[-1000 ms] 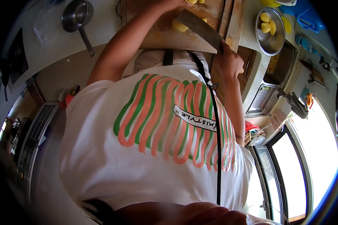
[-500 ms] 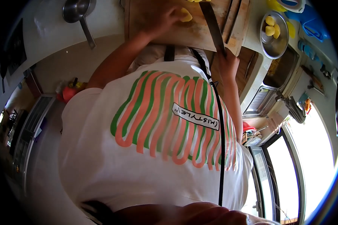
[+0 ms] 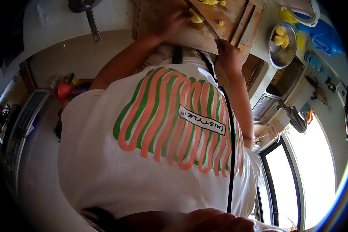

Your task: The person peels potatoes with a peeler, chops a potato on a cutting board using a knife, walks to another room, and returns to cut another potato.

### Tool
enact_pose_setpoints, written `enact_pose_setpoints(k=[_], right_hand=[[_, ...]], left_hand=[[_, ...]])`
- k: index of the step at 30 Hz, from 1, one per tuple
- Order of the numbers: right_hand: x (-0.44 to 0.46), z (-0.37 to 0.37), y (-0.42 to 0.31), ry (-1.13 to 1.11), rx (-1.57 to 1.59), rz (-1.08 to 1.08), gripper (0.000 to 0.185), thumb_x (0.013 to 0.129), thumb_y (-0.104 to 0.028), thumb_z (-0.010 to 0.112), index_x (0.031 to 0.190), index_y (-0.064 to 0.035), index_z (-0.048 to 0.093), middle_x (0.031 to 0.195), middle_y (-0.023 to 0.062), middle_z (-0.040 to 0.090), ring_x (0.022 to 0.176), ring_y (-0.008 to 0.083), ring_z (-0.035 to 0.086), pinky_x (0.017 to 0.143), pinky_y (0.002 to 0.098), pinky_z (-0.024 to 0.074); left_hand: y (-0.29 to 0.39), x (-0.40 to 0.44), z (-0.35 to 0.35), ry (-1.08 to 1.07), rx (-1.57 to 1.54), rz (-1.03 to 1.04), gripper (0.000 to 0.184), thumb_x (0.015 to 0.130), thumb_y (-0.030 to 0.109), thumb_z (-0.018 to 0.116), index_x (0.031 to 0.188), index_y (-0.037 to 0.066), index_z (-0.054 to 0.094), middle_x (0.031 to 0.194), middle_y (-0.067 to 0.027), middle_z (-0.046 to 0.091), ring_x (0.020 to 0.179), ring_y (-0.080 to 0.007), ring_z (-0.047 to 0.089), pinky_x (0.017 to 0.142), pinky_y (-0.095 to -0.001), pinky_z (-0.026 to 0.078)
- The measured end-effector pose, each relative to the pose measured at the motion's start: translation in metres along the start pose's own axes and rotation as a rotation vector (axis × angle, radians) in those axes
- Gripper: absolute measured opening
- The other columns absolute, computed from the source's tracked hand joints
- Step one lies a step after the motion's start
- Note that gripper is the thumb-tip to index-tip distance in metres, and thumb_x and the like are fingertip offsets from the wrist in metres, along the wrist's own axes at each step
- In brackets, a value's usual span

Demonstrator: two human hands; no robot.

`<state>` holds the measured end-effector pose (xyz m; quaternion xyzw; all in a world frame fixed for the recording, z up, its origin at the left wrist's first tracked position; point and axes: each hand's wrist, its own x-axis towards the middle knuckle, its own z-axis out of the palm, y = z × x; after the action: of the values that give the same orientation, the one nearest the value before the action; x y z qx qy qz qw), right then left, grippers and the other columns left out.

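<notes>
My left hand [image 3: 174,23] is closed on a piece of peeled yellow potato [image 3: 196,17], pressing it to the wooden cutting board [image 3: 158,7]. The fingers are dim and partly blurred. In my right hand [image 3: 231,57] is the handle of a kitchen knife [image 3: 208,25]. Its long dark blade slants up to the left, against or just beside the potato piece; exact contact is unclear. Several cut potato chunks [image 3: 210,2] lie at the far edge of the board, cropped by the frame. One small potato cube [image 3: 221,23] sits to the right of the blade.
To the right, a metal bowl [image 3: 276,58] holds peeled potatoes [image 3: 279,40]. Beyond it are a blue plastic item [image 3: 326,38] and a sink [image 3: 280,83]. A saucepan [image 3: 89,19] rests on the left counter. Two dark strips [image 3: 243,23] lie along the board's right side.
The knife has swung over to the left, from beside the chunks to the potato piece under my left hand. A small cube now shows on the board. The view has shifted slightly.
</notes>
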<state>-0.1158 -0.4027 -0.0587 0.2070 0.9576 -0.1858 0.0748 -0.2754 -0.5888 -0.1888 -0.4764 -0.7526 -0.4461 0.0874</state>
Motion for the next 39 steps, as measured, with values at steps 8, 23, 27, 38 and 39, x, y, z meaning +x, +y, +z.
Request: enact_pose_setpoints(k=[8,23,27,38,39], right_hand=[[0.007,0.003,0.011,-0.205,-0.145,0.032,0.03,0.095,-0.034,0.053,0.087,-0.0118,0.071,0.075,0.0157,0.068,0.071,0.0363,0.067,0.061,0.0471,0.0531],[0.012,0.014,0.019,-0.122,0.164,0.207,0.046,0.092,-0.041,0.059,0.076,0.001,0.067,0.068,0.0246,0.061,0.068,0.0426,0.062,0.06,0.0478,0.0487],[-0.001,0.004,0.013,-0.102,0.062,0.255,0.04,0.093,-0.039,0.06,0.079,-0.0023,0.068,0.066,0.0225,0.062,0.065,0.0405,0.063,0.058,0.0471,0.0495],[-0.011,0.012,-0.001,-0.179,-0.007,0.074,0.032,0.096,-0.036,0.054,0.088,-0.0102,0.071,0.072,0.0181,0.066,0.07,0.0391,0.065,0.062,0.0482,0.052],[-0.009,0.014,0.001,-0.21,-0.048,0.073,0.031,0.096,-0.035,0.053,0.088,-0.0104,0.07,0.073,0.0178,0.066,0.07,0.0392,0.065,0.063,0.048,0.0524]], left_hand=[[-0.013,-0.007,0.013,0.024,-0.01,0.029,0.023,0.085,0.01,0.07,0.107,0.006,0.069,0.104,-0.0089,0.065,0.095,-0.0254,0.064,0.083,-0.0341,0.054],[0.003,0.012,0.015,-0.091,0.02,-0.06,0.034,0.079,0.017,0.076,0.111,0.008,0.066,0.117,-0.0106,0.056,0.108,-0.0295,0.056,0.09,-0.0382,0.049],[-0.003,0.003,0.024,-0.007,-0.078,-0.216,0.037,0.075,0.016,0.079,0.108,0.008,0.066,0.112,-0.011,0.058,0.106,-0.0316,0.056,0.089,-0.0402,0.049],[0.013,-0.014,-0.006,0.065,-0.067,-0.339,0.034,0.076,0.012,0.078,0.106,0.005,0.065,0.102,-0.0126,0.063,0.1,-0.0339,0.058,0.086,-0.0408,0.049],[0.012,-0.015,-0.006,0.083,-0.066,-0.338,0.032,0.076,0.011,0.078,0.104,0.005,0.065,0.097,-0.0115,0.063,0.097,-0.0332,0.059,0.083,-0.0394,0.05]])
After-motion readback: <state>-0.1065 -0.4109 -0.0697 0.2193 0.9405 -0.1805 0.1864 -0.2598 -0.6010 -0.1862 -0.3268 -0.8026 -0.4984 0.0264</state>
